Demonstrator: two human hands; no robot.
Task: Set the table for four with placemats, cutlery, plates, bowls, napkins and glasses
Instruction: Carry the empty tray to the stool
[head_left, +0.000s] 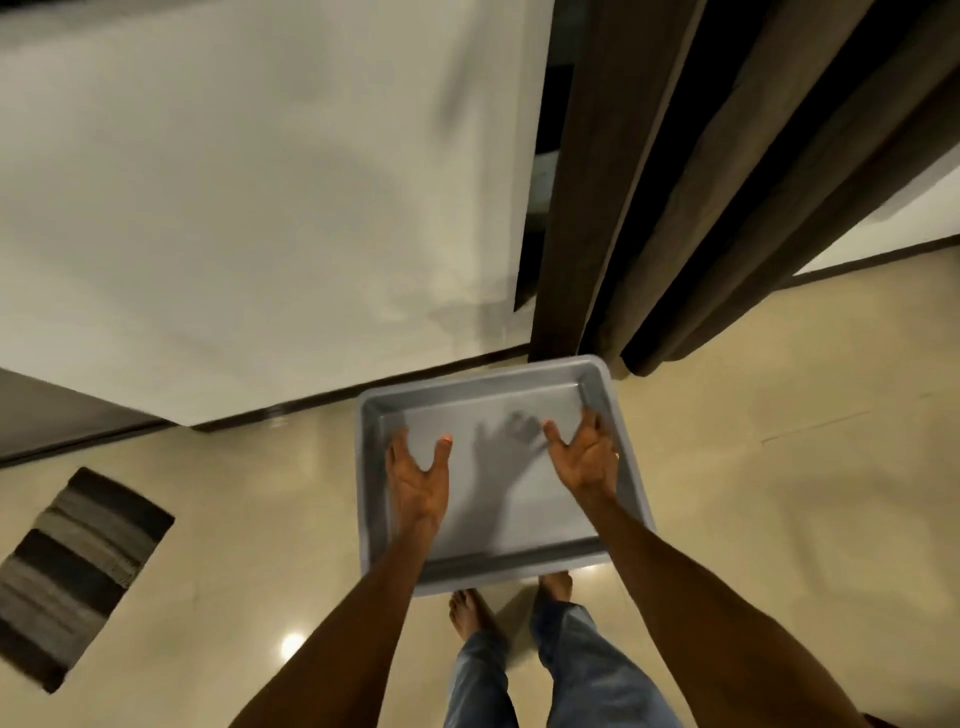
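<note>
Two bare hands reach over a grey plastic tray above a glossy cream floor.

At eight o'clock a woven striped mat (72, 577), banded dark and pale grey, lies flat on the polished tile floor (753, 493). A smooth white wall (260, 182) fills ten to twelve o'clock. At centre sits the tray (498, 384), square, shallow, rounded at the corners, matte grey. The left hand (418, 475) spreads over its left inner wall, fingers straight and released, grasping nothing; whether it touches the tray I cannot tell. The right hand (587, 457) hangs likewise open-fingered beside the right wall. Brown ribbed curtains (701, 182) drop at one o'clock. Bare feet (470, 616) and blue jeans (571, 670) show at six.
</note>
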